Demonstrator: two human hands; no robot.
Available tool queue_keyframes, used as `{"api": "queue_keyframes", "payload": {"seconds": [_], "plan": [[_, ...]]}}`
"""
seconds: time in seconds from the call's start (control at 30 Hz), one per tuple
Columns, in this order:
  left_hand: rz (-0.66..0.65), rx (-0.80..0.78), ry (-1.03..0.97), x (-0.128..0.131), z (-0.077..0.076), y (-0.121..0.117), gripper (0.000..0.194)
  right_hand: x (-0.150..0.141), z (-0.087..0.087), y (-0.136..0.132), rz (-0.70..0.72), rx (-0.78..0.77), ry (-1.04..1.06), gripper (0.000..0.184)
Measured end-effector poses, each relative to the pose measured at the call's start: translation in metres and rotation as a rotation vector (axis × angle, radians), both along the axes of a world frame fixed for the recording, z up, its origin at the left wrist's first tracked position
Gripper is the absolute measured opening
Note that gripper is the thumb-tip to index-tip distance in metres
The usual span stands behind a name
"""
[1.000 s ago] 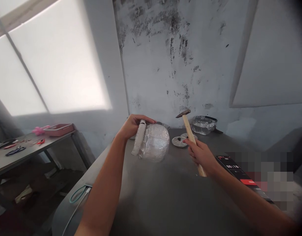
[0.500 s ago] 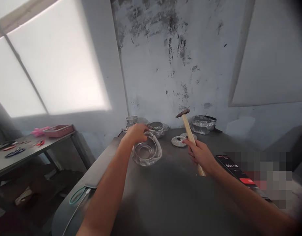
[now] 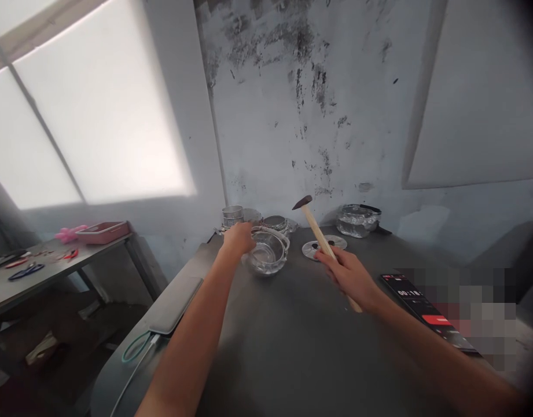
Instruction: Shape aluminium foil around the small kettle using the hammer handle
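My right hand [image 3: 345, 271] is wrapped round the wooden handle of a hammer [image 3: 319, 234]. The hammer's dark metal head points up and to the left, in the air above the table. My left hand [image 3: 240, 238] grips the left rim of a round, shiny bowl-like piece [image 3: 268, 258], which looks like metal with clear wrapping about its side. Its hollow faces partly toward me. Behind the left hand stand a mesh-like metal cylinder [image 3: 232, 215] and another round metal piece [image 3: 275, 222]. Two flat discs [image 3: 337, 242] with dark centres lie beyond the right hand.
At the table's back right sits a wrapped round piece [image 3: 358, 221]. A phone [image 3: 416, 304] showing a timer lies right of my forearm. On the left are a grey flat device [image 3: 175, 307] with a cable, and a side table with a pink tray [image 3: 103, 233] and scissors [image 3: 26, 271].
The bowl-like piece has shifted slightly up and to the right with my left hand on it. My right hand has swung the hammer's head to the left.
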State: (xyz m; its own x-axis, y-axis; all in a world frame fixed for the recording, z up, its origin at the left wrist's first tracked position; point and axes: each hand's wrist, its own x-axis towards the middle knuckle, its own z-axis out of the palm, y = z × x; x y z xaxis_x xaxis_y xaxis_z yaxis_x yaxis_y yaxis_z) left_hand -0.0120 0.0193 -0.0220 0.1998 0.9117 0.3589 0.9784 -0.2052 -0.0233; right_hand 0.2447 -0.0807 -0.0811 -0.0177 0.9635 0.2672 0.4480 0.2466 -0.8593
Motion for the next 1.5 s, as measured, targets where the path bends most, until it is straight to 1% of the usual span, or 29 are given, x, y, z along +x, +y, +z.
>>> {"api": "queue_keyframes", "payload": {"seconds": [0.2, 0.33, 0.47, 0.63, 0.73, 0.87, 1.0, 1.07, 1.13, 1.2, 1.4, 1.5], "plan": [[0.013, -0.088, 0.031, -0.007, 0.012, -0.006, 0.024, -0.007, 0.008, -0.008, 0.198, 0.017, -0.09, 0.033], [-0.042, -0.17, -0.014, -0.017, 0.022, -0.009, 0.041, -0.006, 0.007, -0.008, 0.298, -0.041, -0.198, 0.03], [-0.125, -0.253, -0.066, -0.03, 0.027, -0.009, 0.058, -0.002, 0.003, -0.004, 0.331, -0.108, -0.272, 0.025], [-0.284, -0.406, -0.075, -0.041, 0.03, -0.009, 0.064, 0.0, -0.005, 0.001, 0.341, -0.171, -0.356, 0.021], [-0.346, -0.427, -0.105, -0.043, 0.03, -0.008, 0.063, -0.001, -0.006, 0.001, 0.352, -0.194, -0.398, 0.021], [-0.328, -0.418, -0.16, -0.04, 0.027, -0.008, 0.061, -0.003, -0.006, -0.003, 0.362, -0.21, -0.429, 0.02], [-0.326, -0.509, -0.21, -0.04, 0.029, -0.012, 0.064, -0.006, -0.004, -0.006, 0.371, -0.24, -0.441, 0.023], [-0.353, -0.556, -0.206, -0.04, 0.032, -0.017, 0.077, -0.007, -0.004, -0.008, 0.38, -0.26, -0.441, 0.028], [-0.378, -0.59, -0.155, -0.039, 0.036, -0.022, 0.093, -0.009, -0.003, -0.01, 0.396, -0.283, -0.439, 0.033], [-0.395, -0.611, -0.093, -0.035, 0.039, -0.027, 0.102, -0.012, -0.003, -0.013, 0.416, -0.293, -0.433, 0.035], [-0.458, -0.634, -0.048, -0.008, 0.038, -0.039, 0.099, -0.022, -0.003, -0.024, 0.469, -0.263, -0.418, 0.037], [-0.5, -0.56, -0.01, 0.0, 0.035, -0.04, 0.095, -0.023, -0.001, -0.027, 0.476, -0.246, -0.415, 0.04]]}}
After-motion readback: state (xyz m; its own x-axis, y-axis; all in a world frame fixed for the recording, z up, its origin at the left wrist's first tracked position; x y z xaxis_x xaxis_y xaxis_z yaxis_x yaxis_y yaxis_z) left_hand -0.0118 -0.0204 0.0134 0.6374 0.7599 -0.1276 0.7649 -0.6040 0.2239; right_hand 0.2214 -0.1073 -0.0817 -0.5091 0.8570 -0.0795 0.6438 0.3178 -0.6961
